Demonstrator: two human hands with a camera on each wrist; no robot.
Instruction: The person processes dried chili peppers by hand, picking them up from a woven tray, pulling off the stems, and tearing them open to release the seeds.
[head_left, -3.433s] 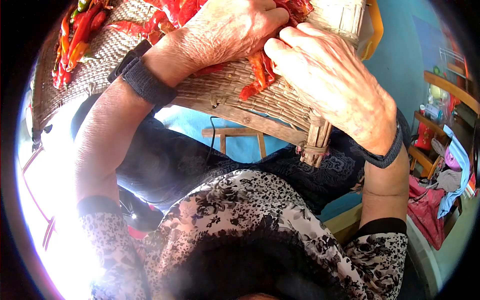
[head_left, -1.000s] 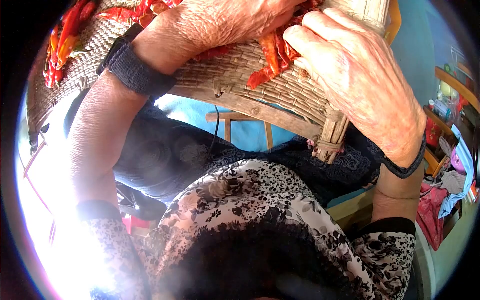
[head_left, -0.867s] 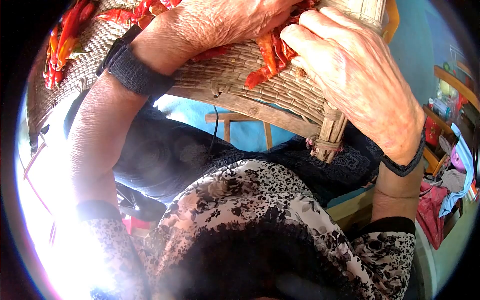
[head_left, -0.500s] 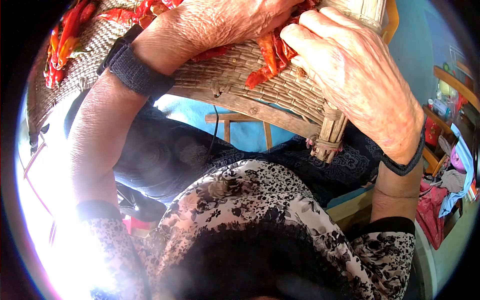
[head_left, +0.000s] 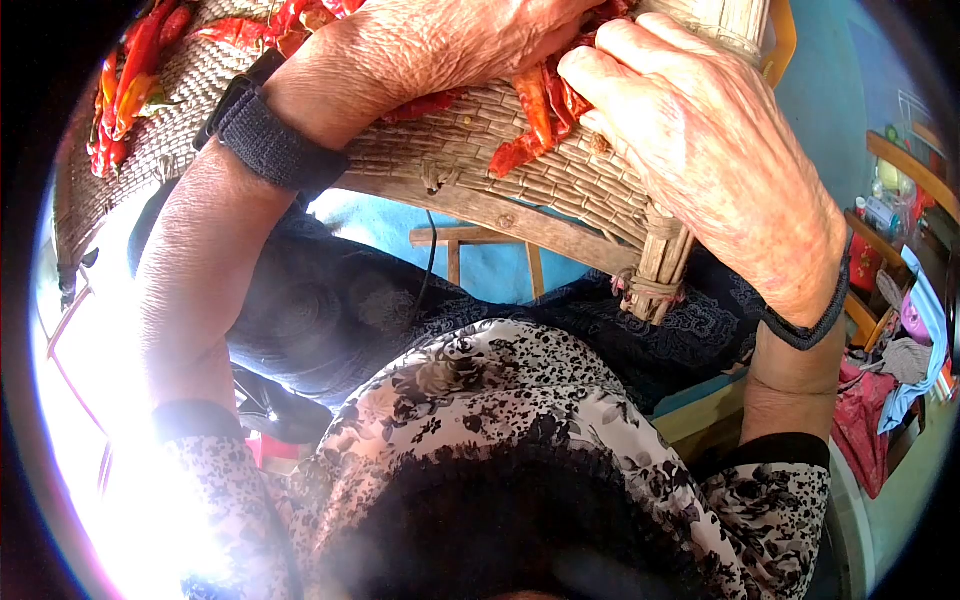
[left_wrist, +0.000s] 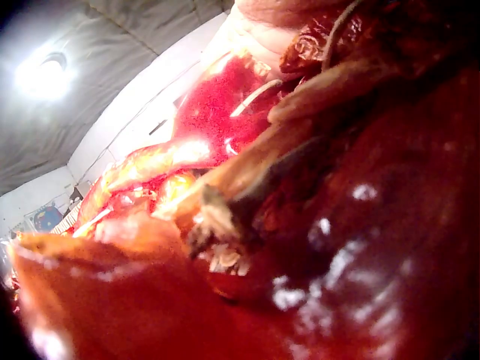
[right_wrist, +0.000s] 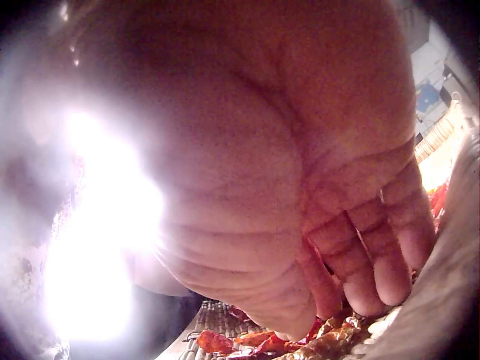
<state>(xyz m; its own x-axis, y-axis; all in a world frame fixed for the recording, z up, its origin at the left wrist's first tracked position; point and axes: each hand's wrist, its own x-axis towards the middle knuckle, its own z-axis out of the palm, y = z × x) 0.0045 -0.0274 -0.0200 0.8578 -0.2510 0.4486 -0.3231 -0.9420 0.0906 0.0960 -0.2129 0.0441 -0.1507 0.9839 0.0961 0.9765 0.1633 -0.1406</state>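
Observation:
My left hand (head_left: 470, 40) reaches over dried red chilies at the top of the head view. Its fingertips are out of frame there. In the left wrist view, glossy chilies (left_wrist: 337, 255) with dry stems fill most of the picture, and part of the hand shows at the top. Close beside it, my right hand (head_left: 700, 150) bends down to the same heap, thumb and fingers pinching at a dried chili (right_wrist: 349, 330) in the right wrist view. An orange-red chili (head_left: 535, 108) lies between the hands on a woven tray (head_left: 440, 145).
More red chilies (head_left: 140, 65) lie at the tray's left end. A wooden edge strip (head_left: 500, 215) and a bound corner post (head_left: 660, 265) face the lap. At right stand wooden shelves (head_left: 915, 170) with bottles and cloths.
Since the oldest frame, the right hand and tray have moved rightward in the head view, and the left hand slightly up. Over the last second both hands stay almost still.

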